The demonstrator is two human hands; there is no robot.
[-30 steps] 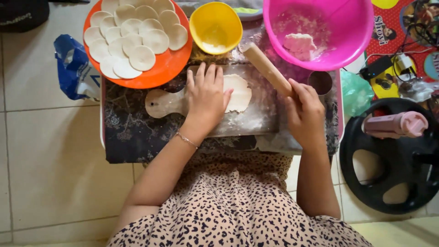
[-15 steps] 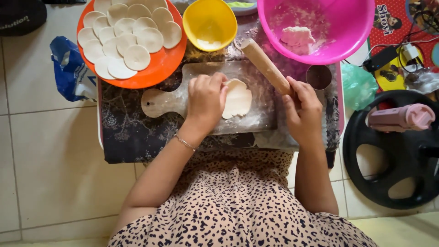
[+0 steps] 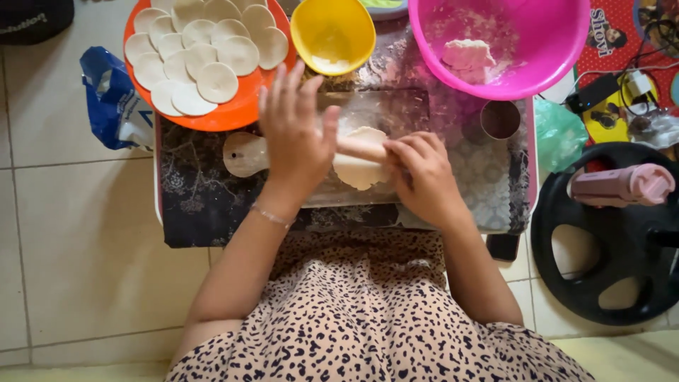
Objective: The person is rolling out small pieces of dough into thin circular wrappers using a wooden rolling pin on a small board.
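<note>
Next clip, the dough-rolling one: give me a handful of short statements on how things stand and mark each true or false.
1. Both hands, left hand and right hand, rest on the rolling pin. True.
2. The rolling pin lies across a piece of dough. True.
3. The orange plate is bare. False: it holds flat dough rounds.
4. The pink bowl holds a lump of dough. True.
5. The yellow bowl sits right of the pink one. False: left.
</note>
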